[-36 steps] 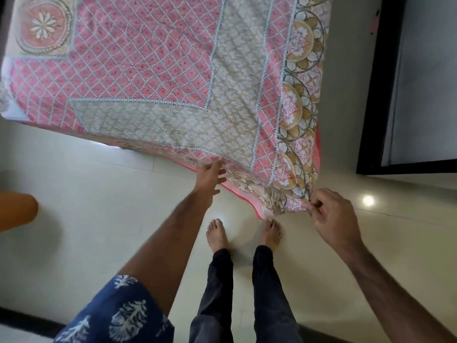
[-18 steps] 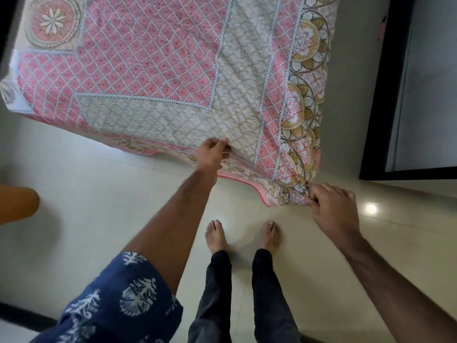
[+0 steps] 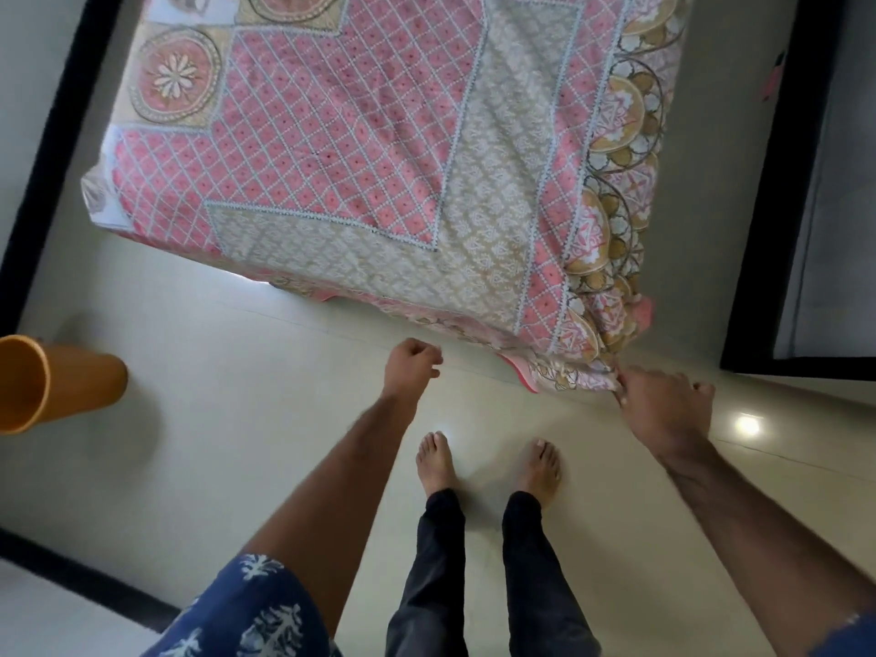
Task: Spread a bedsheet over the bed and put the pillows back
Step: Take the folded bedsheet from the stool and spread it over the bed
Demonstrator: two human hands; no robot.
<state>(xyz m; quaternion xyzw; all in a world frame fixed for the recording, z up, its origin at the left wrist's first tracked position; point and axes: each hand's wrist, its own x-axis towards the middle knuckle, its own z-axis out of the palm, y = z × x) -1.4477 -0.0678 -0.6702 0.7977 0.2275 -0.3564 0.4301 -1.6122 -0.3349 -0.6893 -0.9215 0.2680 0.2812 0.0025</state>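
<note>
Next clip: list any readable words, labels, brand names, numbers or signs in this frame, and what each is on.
None. No readable text shows anywhere in the head view.
The bedsheet carries only printed patterns: pink lattice, beige bands, round flower medallions.
The orange bin, the floor, the blue printed sleeve and the dark trousers bear no lettering.
The pink mark on the wall is too blurred to identify.

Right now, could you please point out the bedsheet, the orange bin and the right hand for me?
bedsheet (image 3: 360, 149): head view, pink lattice middle.
orange bin (image 3: 80, 388): head view, its side wall.
right hand (image 3: 666, 410): head view, back of the hand.
</note>
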